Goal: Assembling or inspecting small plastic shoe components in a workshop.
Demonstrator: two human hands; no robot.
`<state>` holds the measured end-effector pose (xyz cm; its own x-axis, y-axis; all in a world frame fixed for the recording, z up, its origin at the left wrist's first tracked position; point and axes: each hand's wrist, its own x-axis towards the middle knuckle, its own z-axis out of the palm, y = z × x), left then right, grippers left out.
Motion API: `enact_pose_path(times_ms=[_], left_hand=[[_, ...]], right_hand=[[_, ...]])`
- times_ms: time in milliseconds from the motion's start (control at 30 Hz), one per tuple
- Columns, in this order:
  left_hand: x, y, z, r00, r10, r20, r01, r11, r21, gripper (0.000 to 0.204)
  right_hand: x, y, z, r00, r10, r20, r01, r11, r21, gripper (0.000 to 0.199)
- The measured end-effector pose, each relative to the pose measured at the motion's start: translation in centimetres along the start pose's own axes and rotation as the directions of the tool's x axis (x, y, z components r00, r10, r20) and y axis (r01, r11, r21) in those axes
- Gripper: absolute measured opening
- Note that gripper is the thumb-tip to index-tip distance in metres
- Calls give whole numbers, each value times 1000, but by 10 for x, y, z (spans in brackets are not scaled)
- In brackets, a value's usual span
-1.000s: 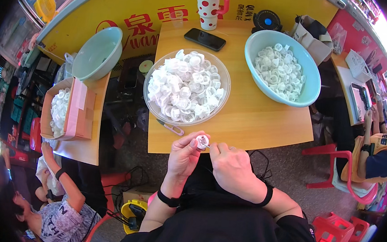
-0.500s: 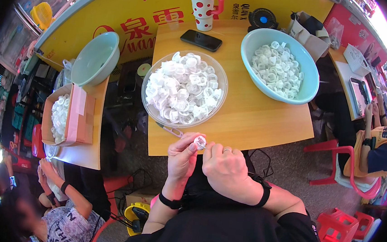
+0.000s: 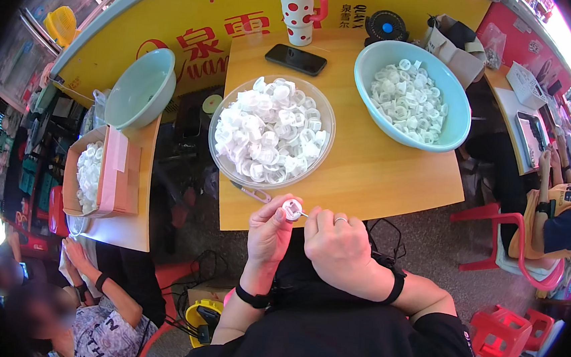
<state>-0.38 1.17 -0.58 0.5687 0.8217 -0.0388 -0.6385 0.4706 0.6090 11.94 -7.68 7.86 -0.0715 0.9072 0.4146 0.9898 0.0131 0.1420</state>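
At the table's near edge, my left hand point(image 3: 268, 234) pinches a small round white plastic piece point(image 3: 292, 209) between thumb and fingers, its hollow side turned up. My right hand point(image 3: 340, 248), with a ring on one finger, is closed around a thin metal tool point(image 3: 305, 214). Only a short length of the tool shows, its tip at the piece's right rim; the rest is hidden in my fist. Just beyond my hands stands a round clear tub point(image 3: 330, 142) heaped with white plastic pieces. A pink-handled tool point(image 3: 255, 194), perhaps small scissors, lies partly under the tub.
A light blue basin point(image 3: 458, 101) with more white pieces stands at the right on the wooden table point(image 3: 386, 180). Farther back are a black phone point(image 3: 295, 59), a dotted tumbler point(image 3: 299, 12) and a small fan point(image 3: 386, 27). Left, another table holds a cardboard box point(image 3: 119, 172). People sit on both sides.
My right hand has shifted slightly right, and more of the metal tool shows. The white piece has turned in my left fingers, showing more of its hollow side.
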Motion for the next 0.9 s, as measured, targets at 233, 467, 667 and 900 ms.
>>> enact_pose_path(times_ms=[233, 467, 667, 900], left_hand=[[0, -1, 3, 1000, -2, -1, 2, 1000, 0, 29], [1, 0, 5, 1000, -4, 15, 3, 1000, 9, 29], [0, -6, -2, 999, -41, 18, 40, 997, 72, 30], [-1, -13, 7, 983, -178, 43, 179, 984, -26, 38]], right_hand=[[2, 3, 2, 999, 16, 31, -18, 998, 58, 10], [5, 6, 5, 998, 20, 52, -24, 998, 63, 9], [1, 34, 6, 957, 71, 282, -200, 865, 461, 14], [12, 24, 16, 998, 12, 60, -49, 739, 672, 39]])
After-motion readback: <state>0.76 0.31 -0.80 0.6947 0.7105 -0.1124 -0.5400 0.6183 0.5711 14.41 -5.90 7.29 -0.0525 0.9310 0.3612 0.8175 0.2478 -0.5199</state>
